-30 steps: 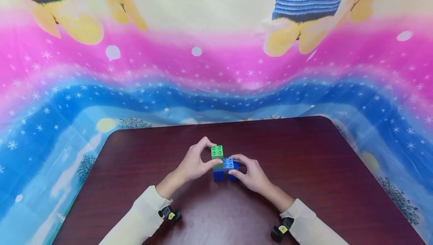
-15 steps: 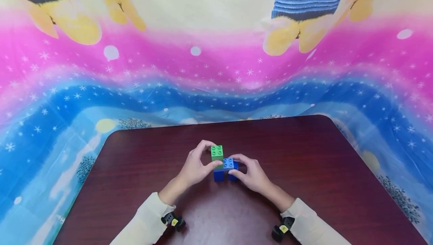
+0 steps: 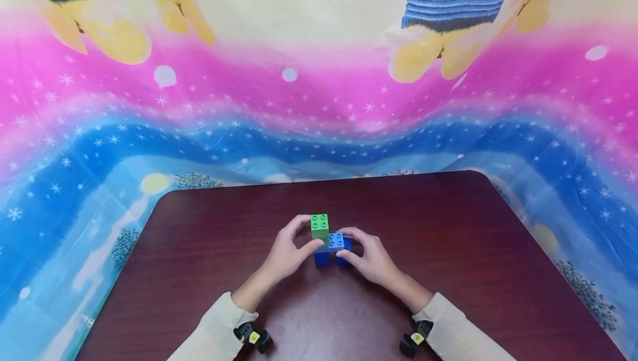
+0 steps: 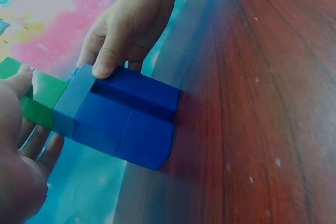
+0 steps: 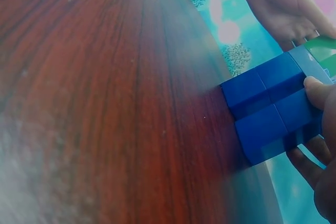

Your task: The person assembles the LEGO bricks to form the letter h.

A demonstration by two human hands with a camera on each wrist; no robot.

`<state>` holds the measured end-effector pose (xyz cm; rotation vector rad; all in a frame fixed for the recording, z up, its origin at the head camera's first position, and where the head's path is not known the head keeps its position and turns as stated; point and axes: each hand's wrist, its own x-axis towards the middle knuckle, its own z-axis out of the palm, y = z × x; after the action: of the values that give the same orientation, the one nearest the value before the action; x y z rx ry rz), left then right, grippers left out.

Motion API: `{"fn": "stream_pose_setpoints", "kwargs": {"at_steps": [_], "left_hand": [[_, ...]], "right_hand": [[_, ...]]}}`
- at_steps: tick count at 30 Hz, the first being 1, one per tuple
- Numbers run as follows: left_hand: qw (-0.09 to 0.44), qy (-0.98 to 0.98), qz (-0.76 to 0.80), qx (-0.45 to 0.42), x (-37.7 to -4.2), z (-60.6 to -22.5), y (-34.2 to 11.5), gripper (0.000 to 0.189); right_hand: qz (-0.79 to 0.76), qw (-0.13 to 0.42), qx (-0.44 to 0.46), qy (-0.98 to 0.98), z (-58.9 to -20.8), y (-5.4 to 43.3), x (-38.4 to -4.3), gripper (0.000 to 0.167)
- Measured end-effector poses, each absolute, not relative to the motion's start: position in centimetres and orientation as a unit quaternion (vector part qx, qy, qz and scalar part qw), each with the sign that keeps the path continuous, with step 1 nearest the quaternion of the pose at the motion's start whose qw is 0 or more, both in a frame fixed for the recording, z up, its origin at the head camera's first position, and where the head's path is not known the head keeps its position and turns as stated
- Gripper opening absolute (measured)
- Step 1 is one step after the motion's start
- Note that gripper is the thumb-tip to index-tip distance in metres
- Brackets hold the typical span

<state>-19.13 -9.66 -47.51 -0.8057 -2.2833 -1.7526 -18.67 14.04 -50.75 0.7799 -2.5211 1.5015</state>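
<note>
Green toy building bricks (image 3: 320, 231) stand on the left end of a light blue brick (image 3: 336, 241). Two dark blue brick columns carry that brick: a left column (image 4: 123, 132) and a right column (image 4: 142, 90). My left hand (image 3: 289, 249) pinches the green part, its thumb low on the near face and its fingers behind. On the other side, my right hand (image 3: 372, 257) holds the right column near its top, thumb in front. Its thumbtip lies close to the light blue brick in the right wrist view. The columns stand upright on the table.
The brown wooden table (image 3: 428, 211) has rounded far corners. A patterned cloth (image 3: 319, 95) hangs behind it and along both sides. A black wrist camera (image 3: 254, 336) sits at the left cuff, and another black camera (image 3: 415, 340) at the right cuff.
My left hand has shifted slightly down and to the left, its thumb lower on the green bricks, showing more of their near face. The right hand and the brick structure stay in place.
</note>
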Motion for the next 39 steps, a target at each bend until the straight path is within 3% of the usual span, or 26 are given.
{"fn": "stream_pose_setpoints", "kwargs": {"at_steps": [19, 39], "left_hand": [[0.029, -0.787, -0.562, -0.254, -18.4, -49.9, -11.5, 0.041], [0.025, -0.797, -0.557, -0.233, -18.1, -50.1, -11.6, 0.039]], "right_hand": [[0.486, 0.032, 0.248, -0.837, -50.3, 13.7, -18.1, 0.045], [0.388, 0.099, 0.24, -0.884, -50.6, 15.1, -17.3, 0.052]]}}
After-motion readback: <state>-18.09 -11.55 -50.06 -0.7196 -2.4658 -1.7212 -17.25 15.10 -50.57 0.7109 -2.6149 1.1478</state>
